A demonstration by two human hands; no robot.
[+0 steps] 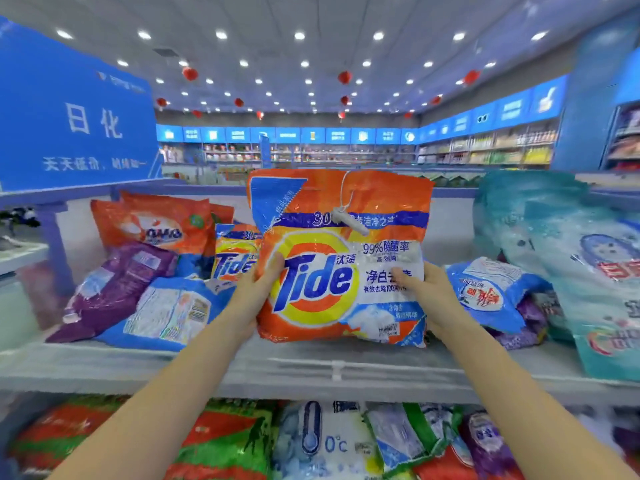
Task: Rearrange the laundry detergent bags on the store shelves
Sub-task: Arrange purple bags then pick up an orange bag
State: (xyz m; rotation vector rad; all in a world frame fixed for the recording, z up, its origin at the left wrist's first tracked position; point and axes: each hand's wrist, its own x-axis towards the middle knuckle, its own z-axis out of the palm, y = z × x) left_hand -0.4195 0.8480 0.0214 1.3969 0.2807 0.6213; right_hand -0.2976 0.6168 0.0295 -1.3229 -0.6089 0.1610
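Center frame, the left hand (254, 292) and right hand (427, 289) clamp an upright orange detergent bag (341, 258) by its sides above the shelf (311, 372).

Tide bag (341, 258) upright at frame centre on the shelf (311, 368), smaller bags (145, 271) lying left, taller bags (568, 258) right, more bags (311, 441) on the lower shelf beneath

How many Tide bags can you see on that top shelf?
2. The large Tide bag stands upright at the middle, gripped by the left hand and right hand. A smaller Tide bag stands behind to its left. More may be hidden.
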